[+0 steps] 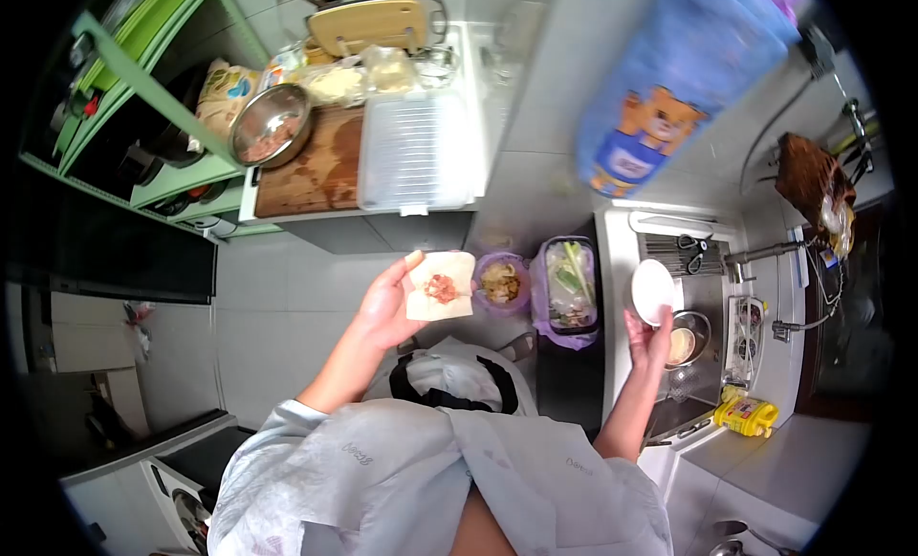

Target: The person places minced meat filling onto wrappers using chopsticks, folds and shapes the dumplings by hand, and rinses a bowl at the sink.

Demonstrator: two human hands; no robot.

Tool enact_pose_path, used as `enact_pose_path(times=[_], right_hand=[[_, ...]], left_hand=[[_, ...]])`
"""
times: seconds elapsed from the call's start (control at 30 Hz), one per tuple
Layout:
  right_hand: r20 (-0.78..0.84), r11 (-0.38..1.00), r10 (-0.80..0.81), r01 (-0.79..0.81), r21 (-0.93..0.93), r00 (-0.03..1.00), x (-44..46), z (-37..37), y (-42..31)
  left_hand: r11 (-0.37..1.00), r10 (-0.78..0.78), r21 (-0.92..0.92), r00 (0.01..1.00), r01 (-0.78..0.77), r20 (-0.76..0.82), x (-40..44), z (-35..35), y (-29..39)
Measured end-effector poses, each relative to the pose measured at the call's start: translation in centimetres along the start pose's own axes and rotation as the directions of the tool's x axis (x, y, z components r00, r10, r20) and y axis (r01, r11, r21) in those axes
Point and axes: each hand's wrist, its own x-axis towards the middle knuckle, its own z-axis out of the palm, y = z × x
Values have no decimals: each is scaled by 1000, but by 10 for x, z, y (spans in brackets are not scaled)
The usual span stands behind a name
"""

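Head view, looking straight down: the left hand (pixel 384 310) is palm up with a pale square wrapper (pixel 424 308) on it, thumb along the top edge, and a lump of minced meat (pixel 441 288) sits around the middle with bare margin on all 4 sides. Over on the other side, the right hand (pixel 649 343) has a white bowl (pixel 652 290), fingers curled on its lower rim, held by the near edge of the sink (pixel 662 414); can't tell if the bowl is touching that edge. Between the 2 hands there's a decent gap, though 2 bins fill the space lower down: a round purple-lined bin (pixel 483 305) just past the wrapper's edge in this view, then a rectangular bin (pixel 595 312). Left side has way more room, mostly grey floor (pixel 263 298) up to the counter front. Up there, a clear ribbed plastic box (pixel 411 159) comes right to the counter's edge, beside a wooden board (pixel 311 178) with a metal bowl (pixel 304 107) at its far left.
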Motion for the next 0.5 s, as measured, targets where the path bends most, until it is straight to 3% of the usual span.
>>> enact_pose_path(times=[0.1,0.23,0.33,0.5], right_hand=[[94,988,152,-151,-19,984,-37,70,61],[279,974,199,-157,-166,939,-88,181,132],[441,945,319,-242,-221,839,-95,252,183],[399,885,463,-388,-257,792,-122,384,265]], left_hand=[[997,84,4,996,-83,-24,-53,-27,46],[981,182,-55,982,-185,-57,-112,-63,89],[960,255,-99,965,-261,-65,-141,-85,113],[920,362,-141,930,-366,-59,-160,-108,142]])
